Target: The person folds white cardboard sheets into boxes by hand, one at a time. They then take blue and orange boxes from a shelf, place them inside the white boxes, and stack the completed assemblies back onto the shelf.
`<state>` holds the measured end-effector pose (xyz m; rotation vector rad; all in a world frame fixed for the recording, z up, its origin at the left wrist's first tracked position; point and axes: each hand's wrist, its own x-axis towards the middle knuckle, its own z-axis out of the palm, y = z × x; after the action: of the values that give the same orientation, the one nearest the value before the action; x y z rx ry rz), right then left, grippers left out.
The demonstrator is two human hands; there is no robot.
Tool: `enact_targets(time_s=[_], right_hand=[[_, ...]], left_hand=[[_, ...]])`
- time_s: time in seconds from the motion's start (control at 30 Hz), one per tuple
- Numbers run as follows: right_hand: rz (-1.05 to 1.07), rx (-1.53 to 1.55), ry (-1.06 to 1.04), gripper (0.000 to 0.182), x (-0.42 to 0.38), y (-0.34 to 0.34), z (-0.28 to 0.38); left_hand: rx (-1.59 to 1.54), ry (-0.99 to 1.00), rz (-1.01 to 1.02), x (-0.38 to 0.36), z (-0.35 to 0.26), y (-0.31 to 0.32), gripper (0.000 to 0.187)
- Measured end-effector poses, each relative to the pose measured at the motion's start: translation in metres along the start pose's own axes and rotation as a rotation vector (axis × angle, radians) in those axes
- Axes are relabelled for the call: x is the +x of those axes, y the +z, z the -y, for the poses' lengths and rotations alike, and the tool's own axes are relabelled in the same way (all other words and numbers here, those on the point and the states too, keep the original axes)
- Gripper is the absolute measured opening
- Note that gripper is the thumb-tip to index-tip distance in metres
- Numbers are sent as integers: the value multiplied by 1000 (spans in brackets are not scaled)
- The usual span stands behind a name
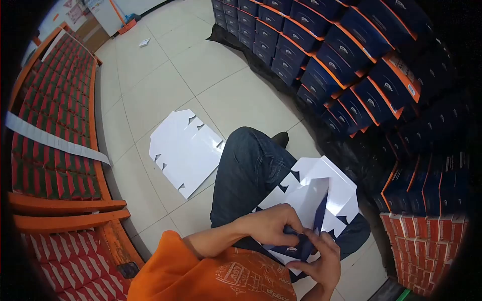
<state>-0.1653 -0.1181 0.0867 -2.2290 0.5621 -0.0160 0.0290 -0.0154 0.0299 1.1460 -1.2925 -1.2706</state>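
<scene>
Carton (307, 196): white and blue, part-folded, lap's (246, 170) right edge. Left hand (273, 224), right hand (325, 266): fingers narrow, pinching its blue flap (288, 254). Sheet (186, 150): white, flat, toward floor's (148, 95) left edge.

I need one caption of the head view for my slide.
Left hand and right hand handle a partly folded white-and-blue sheet near stacked dark-blue boxes.

white print (234, 275) on orange shirt (168, 268), small logos (344, 49) on navy boxes (351, 44), none clearly legible
</scene>
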Motion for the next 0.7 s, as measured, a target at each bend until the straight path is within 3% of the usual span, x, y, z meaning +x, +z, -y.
enact_targets(time_s=[0.03,0.1,0.13,0.17,0.2,0.3,0.37,0.43,0.47,0.5,0.53,0.57,0.63,0.67,0.7], right_hand=[[-3,6,12,63,-1,2,-3],[-201,-121,-150,72,-5,7,-19],[-205,11,-183,75,-13,0,-48],[-300,167,-44,78,-22,-11,-70],[-280,179,156,84,-24,-33,-84],[-360,-371,73,92,-16,-54,-49],[-244,-145,-168,92,-11,-17,-34],[-167,6,-134,85,3,-9,-24],[-392,253,-200,75,2,-4,-39],[-620,497,-273,65,0,-3,-48],[-637,485,-259,65,-1,-9,-42],[-460,347,-258,52,0,-18,-27],[-94,114,-243,27,-2,-25,-7],[-192,101,-92,24,-8,-19,-11],[-196,107,-86,24,-11,-21,-14]], left_hand=[[71,105,52,2,1,-3,22],[-11,138,129,0,-7,-11,28],[-87,182,202,0,-13,-19,34],[-31,230,269,-8,-18,-36,42],[87,241,184,-18,-22,-50,40],[384,-20,172,-24,-42,-48,32],[254,-59,107,3,-49,-12,30],[-165,200,37,21,-32,3,27],[-180,206,63,20,-22,8,27],[-130,44,63,14,-10,9,24],[-74,-117,58,12,1,7,21],[-81,-117,71,14,10,4,21],[-191,-434,320,11,26,3,16],[-319,-442,304,11,28,5,15],[-319,-449,310,11,25,5,15]])
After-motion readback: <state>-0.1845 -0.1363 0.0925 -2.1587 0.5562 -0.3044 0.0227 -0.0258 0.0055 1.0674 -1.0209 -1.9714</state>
